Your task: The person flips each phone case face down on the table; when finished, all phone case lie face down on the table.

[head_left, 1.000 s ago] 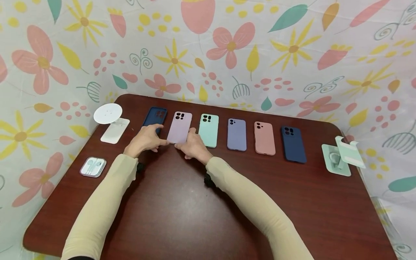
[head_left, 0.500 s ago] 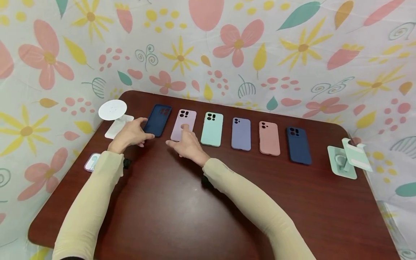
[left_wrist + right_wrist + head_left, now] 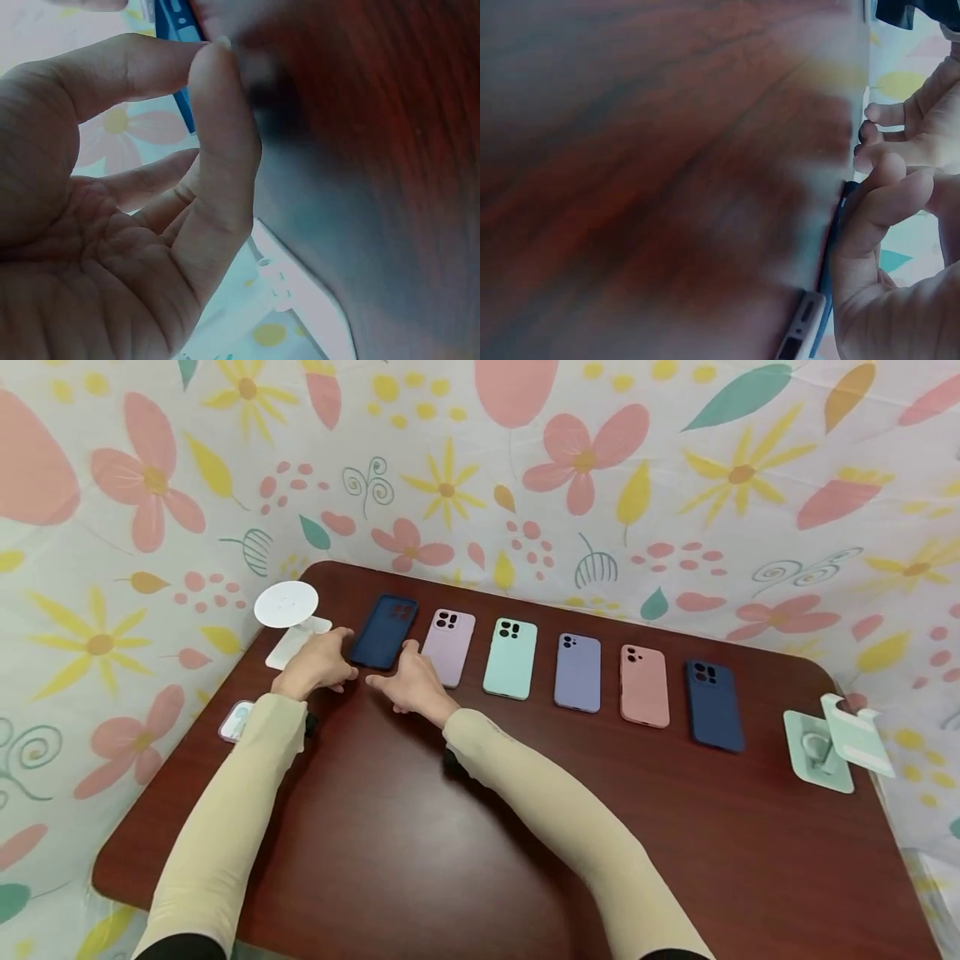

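Note:
A dark blue phone case [image 3: 385, 631] lies at the left end of a row, its camera cutout toward the wall. My left hand [image 3: 318, 662] is at its lower left corner, thumb and forefinger spread apart with nothing held between them. On the other side my right hand [image 3: 416, 685] has its forefinger beside the case's right edge and its thumb below the lower edge; firm contact cannot be made out. The right hand partly covers the lilac phone case [image 3: 453, 643]. In the right wrist view, the blue case's edge [image 3: 829, 255] runs beside the right fingers.
Mint [image 3: 511, 658], periwinkle [image 3: 577, 673], pink [image 3: 644, 686] and navy [image 3: 714, 706] phone cases continue the row rightward. A white stand [image 3: 287, 604] and boxed earphones [image 3: 237, 721] are at left. A mint folding stand [image 3: 819, 752] stands near the right edge.
Both hands have left the lilac case and shifted left to the dark blue case. The right hand has crossed over the lilac case. The head view has turned slightly left.

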Available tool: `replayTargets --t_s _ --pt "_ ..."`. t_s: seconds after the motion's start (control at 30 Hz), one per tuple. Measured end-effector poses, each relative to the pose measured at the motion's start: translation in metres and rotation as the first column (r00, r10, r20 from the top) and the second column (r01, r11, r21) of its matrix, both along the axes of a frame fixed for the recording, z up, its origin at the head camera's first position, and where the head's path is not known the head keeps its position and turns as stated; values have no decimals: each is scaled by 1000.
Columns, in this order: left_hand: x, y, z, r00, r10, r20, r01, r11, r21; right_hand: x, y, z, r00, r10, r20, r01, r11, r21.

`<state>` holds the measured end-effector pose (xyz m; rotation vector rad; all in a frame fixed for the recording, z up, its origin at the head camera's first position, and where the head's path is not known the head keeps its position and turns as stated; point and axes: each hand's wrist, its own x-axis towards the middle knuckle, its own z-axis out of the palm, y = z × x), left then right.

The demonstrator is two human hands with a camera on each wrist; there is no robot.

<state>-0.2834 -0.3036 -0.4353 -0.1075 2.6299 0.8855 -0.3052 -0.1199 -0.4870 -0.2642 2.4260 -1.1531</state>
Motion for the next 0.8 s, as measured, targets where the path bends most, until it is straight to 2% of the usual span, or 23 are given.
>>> replayTargets --t_s 0.07,0.23,0.6,0.8 --pt "-2 0 -3 1000 2 7 -2 1000 4 -5 -5 -3 1000 0 31 0 1000 1" --pt "-6 -1 -6 1000 4 5 -4 1000 12 -8 -13 0 996 7 85 -9 999 31" --pt "-9 -4 -7 1000 14 3 -14 1000 27 -14 -22 -5 996 -14 84 7 997 77" --pt "-16 -4 -9 999 -11 48 8 998 68 -12 -19 2 993 -38 113 32 998 58"
